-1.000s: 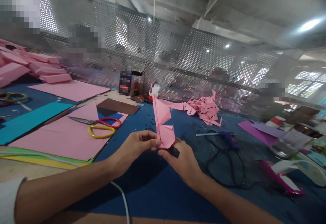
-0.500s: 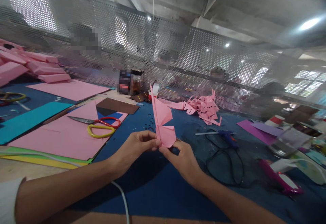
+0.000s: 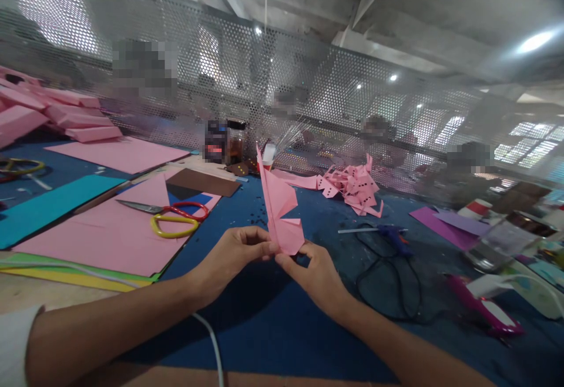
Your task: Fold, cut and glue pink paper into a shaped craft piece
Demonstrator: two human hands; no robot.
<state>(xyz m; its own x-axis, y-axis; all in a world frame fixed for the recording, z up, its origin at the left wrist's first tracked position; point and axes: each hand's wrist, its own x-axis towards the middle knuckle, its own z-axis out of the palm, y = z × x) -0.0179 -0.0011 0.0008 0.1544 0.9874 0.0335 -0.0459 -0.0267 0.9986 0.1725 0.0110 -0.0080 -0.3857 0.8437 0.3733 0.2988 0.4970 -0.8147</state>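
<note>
Between my two hands stands a folded pink paper piece (image 3: pixel 282 202), upright with a narrow strip along its left side and a notch cut into its right edge. My left hand (image 3: pixel 242 249) pinches its lower left corner between thumb and fingers. On the lower right, my right hand (image 3: pixel 312 269) grips the bottom edge, the thumb in front and the fingers partly hidden behind the paper. Scissors (image 3: pixel 176 216) with red and yellow handles lie to the left on a pink paper sheet (image 3: pixel 110 228).
A pile of cut pink paper pieces (image 3: pixel 352 187) lies beyond my hands. At right are a blue glue gun (image 3: pixel 394 237) with a black cord and a magenta tool (image 3: pixel 484 310). Pink folded boxes (image 3: pixel 79 117) are heaped at left. A perforated metal screen (image 3: pixel 308 76) crosses behind.
The top of the pink paper piece has tipped slightly to the left. Both hands keep their hold in nearly the same place.
</note>
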